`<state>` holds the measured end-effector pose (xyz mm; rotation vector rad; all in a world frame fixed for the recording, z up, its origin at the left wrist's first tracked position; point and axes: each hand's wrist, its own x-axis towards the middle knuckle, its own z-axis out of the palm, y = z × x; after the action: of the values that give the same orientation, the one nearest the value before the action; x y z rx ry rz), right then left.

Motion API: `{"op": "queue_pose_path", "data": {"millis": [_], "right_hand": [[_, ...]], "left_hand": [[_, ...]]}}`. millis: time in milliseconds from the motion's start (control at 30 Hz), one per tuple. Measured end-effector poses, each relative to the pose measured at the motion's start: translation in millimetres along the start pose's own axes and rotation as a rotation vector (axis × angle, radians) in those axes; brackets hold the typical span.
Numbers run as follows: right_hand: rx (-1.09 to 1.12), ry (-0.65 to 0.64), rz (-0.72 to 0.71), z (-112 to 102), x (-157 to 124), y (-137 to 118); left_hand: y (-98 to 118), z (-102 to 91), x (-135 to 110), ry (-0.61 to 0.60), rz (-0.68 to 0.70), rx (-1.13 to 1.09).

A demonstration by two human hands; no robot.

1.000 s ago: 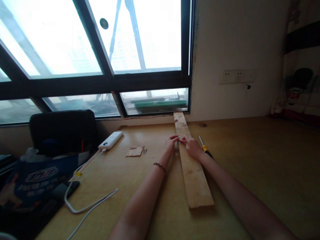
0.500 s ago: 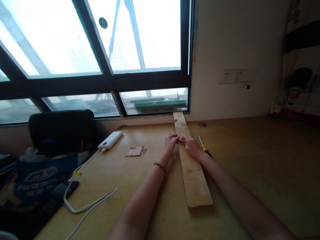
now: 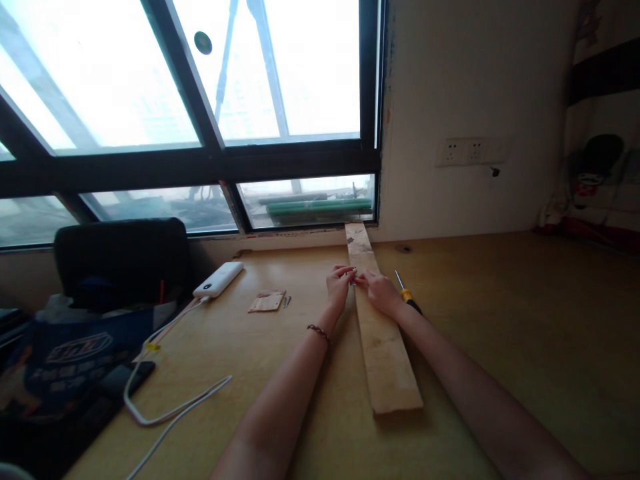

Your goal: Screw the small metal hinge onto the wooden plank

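A long pale wooden plank (image 3: 390,360) lies lengthwise on the table, its far end at the window sill. At the plank's left edge, my left hand (image 3: 340,285) pinches a small dark-and-silver metal piece (image 3: 354,274); its exact kind is too small to make out. My right hand (image 3: 380,292) rests over the plank with its fingers closed, its fingertips meeting the same piece from the right. Just right of the plank lies a screwdriver (image 3: 406,293) with a yellow and black handle. A small wooden piece (image 3: 267,301) sits to the left, with several screws (image 3: 287,302) beside it.
A white power bank (image 3: 219,279) with a white cable (image 3: 185,404) lies on the left of the table (image 3: 480,333). Beyond that edge are a black chair (image 3: 123,257) and a blue bag (image 3: 75,360). A window and a wall socket (image 3: 464,151) are at the back.
The whole view has shifted very slightly. Both hands stay at the same spot on the plank, with only a small turn of the metal piece between the fingers.
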<state>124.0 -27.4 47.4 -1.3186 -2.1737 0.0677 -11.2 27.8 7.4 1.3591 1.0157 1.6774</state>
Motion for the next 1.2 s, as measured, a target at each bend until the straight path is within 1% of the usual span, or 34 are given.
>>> {"op": "queue_pose_path", "data": {"millis": [67,133,267,333,400,467,500,567,633,700,767,800,867,933,967,1067,1200], "right_hand": [[-0.002,-0.003,-0.001,0.0,0.2,-0.2],[-0.005,-0.010,0.004,-0.1,0.6,-0.7],[0.019,-0.026,0.017,-0.5,1.4,-1.8],[0.049,-0.021,0.019,-0.7,1.2,-2.1],[0.065,-0.010,0.020,-0.7,0.6,-2.0],[0.078,-0.004,0.023,-0.4,-0.1,-1.4],[0.087,-0.002,0.023,-0.2,-0.4,-1.0],[0.107,0.001,0.026,0.4,-0.8,-0.2],[0.120,0.001,0.032,1.0,-0.9,0.4],[0.126,-0.004,0.043,1.5,-0.8,0.9],[0.136,-0.002,0.047,1.9,-0.8,1.4],[0.141,0.003,0.045,2.1,-0.8,1.6],[0.152,0.013,0.040,2.2,-0.9,1.8],[0.158,0.014,0.039,1.9,-1.0,1.6],[0.158,0.013,0.042,1.6,-1.1,1.2],[0.145,0.003,0.056,-0.2,-1.5,-0.5],[0.127,-0.009,0.068,-1.6,-1.5,-2.2]], "left_hand": [[2.6,1.0,-0.9,0.016,-0.008,-0.003],[9.4,3.1,-1.8,0.005,0.004,-0.004],[30.2,12.2,-1.2,-0.038,0.110,0.010],[38.2,16.1,0.7,0.005,0.139,-0.006],[41.6,15.0,3.2,0.089,0.109,-0.059],[40.5,5.3,5.2,0.169,0.043,-0.133],[38.9,-3.3,5.4,0.198,0.006,-0.163],[35.3,-27.1,3.1,0.224,-0.064,-0.162],[32.8,-57.2,-3.3,0.202,-0.119,-0.010],[32.5,-88.7,-12.8,0.161,-0.136,0.270],[33.9,-116.3,-22.4,0.151,-0.070,0.586],[34.9,-127.2,-26.3,0.167,-0.028,0.728],[36.8,-141.6,-31.1,0.210,0.014,0.947],[38.3,-146.8,-32.3,0.219,0.003,1.091],[38.9,-146.8,-32.3,0.198,-0.003,1.149],[41.1,-141.4,-32.2,0.111,0.019,1.328],[43.0,-134.9,-34.9,0.111,0.012,1.516]]}}
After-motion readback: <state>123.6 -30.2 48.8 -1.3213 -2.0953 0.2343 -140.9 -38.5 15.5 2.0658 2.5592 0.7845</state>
